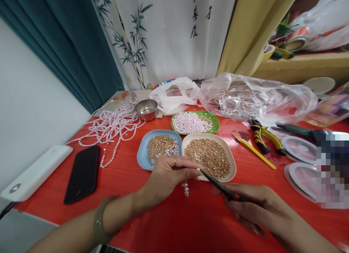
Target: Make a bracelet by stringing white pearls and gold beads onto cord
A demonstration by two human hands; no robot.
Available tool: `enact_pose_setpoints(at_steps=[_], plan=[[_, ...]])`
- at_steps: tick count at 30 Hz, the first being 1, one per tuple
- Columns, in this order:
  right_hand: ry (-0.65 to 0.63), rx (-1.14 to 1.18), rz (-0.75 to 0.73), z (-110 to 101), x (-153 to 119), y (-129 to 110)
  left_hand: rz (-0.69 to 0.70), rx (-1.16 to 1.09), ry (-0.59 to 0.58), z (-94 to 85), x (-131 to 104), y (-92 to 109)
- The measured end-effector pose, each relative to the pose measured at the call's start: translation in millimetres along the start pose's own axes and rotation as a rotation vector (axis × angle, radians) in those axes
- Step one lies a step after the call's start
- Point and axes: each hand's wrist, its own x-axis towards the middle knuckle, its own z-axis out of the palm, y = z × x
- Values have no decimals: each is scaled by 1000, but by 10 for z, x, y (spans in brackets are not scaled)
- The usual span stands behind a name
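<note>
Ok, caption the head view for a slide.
Pearly bead strand hanging from the left hand, pliers in the right hand, before three dishes of beads on a red tabletop.

Black Chinese characters (pixel 194 14), including 痕, mark the white hanging cloth (pixel 171 45).

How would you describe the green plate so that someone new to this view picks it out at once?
On the red table, look at the middle cluster of three shallow dishes. The green plate is the farthest back. Unlike the blue dish and the cream dish, it holds mostly pale pearly beads, with fewer gold beads at its right.
</note>
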Motion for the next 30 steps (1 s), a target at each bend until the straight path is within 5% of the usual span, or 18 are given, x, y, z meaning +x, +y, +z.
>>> enact_pose_setpoints(at_steps=[22, 30], plan=[[41, 40, -8, 35, 16, -48, -73, -90, -21, 8, -6, -33], [100, -104, -90, -48, -27, 23, 87, 17, -84, -11, -20, -49]])
